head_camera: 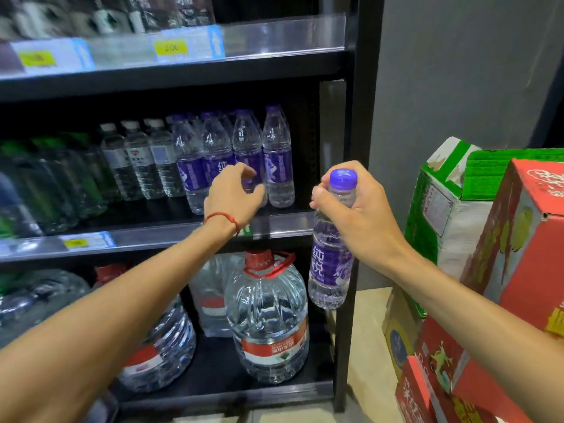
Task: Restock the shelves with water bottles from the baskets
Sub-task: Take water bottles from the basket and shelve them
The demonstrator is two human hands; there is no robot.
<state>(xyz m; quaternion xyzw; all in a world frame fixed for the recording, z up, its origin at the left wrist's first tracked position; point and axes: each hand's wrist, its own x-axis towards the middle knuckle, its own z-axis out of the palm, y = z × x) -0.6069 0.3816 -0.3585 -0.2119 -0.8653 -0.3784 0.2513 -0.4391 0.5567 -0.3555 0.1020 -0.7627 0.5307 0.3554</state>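
Grips a bottle (331,254) by the neck with the right hand (351,209), fingers clenched just under the purple cap, and so lets the body hang upright, ready to go in over the shelf lip. Holds it out in front of the right end of the shelf (283,222), off the front edge and partly below it, not yet on the board. Reaches in with the left hand (235,196), fingers and thumb curled round a shelved bottle (248,141) in the front row near that right end; probably steadies or shifts it to square the row for a newcomer. Leaves a dark gap between the last purple bottle and the right upright, likely the slot meant for the one in hand. Looks clear and full: see-through ribbed plastic, purple label with white characters round the middle, purple screw cap, a match for the row on the shelf. Seems light and stiff enough for a neck grip. Shares that shelf with white-capped bottles (137,160) further left, above big jugs (268,315) with red handles on the bottom board. Shows cartons (518,239) stacked right of the unit; shows no basket.
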